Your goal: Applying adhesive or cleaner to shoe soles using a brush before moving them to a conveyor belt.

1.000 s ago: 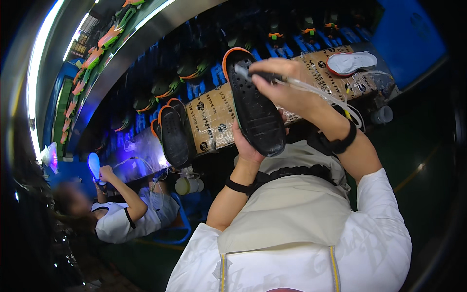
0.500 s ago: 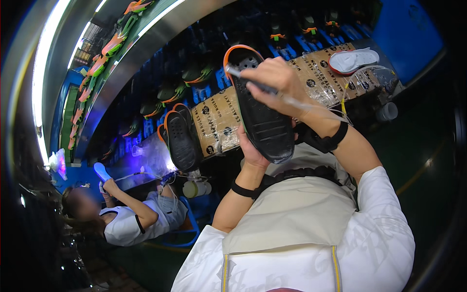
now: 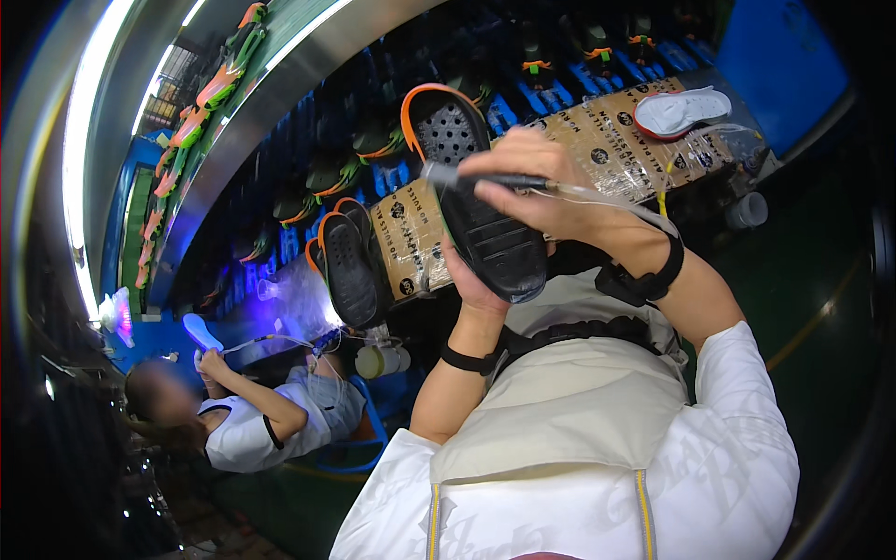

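A black shoe sole with an orange rim (image 3: pixel 504 245) is tilted up in front of me, its underside grooved and its upper end dotted with holes. My left hand (image 3: pixel 474 283) grips it from below along its left edge near the lower end; part of the fingers is behind it. In my right hand (image 3: pixel 537 177) is a dark-handled brush (image 3: pixel 504 179), held across the sole with a thin clear tube running back from it. The brush's pale tip (image 3: pixel 437 175) is blurred at the left edge of the sole. Whether it touches cannot be seen.
A similar black pair with orange rims (image 3: pixel 353 275) leans left of the cardboard-covered bench (image 3: pixel 408 247). A white sole with a red edge (image 3: pixel 681 114) lies at its right end. Behind are racked shoes (image 3: pixel 597 54); a conveyor (image 3: pixel 217 126) curves at left. A co-worker (image 3: pixel 252 425) sits at left.
The sole has shifted left in my left hand. My right hand has brought the brush down from near the holes toward the middle of the sole.
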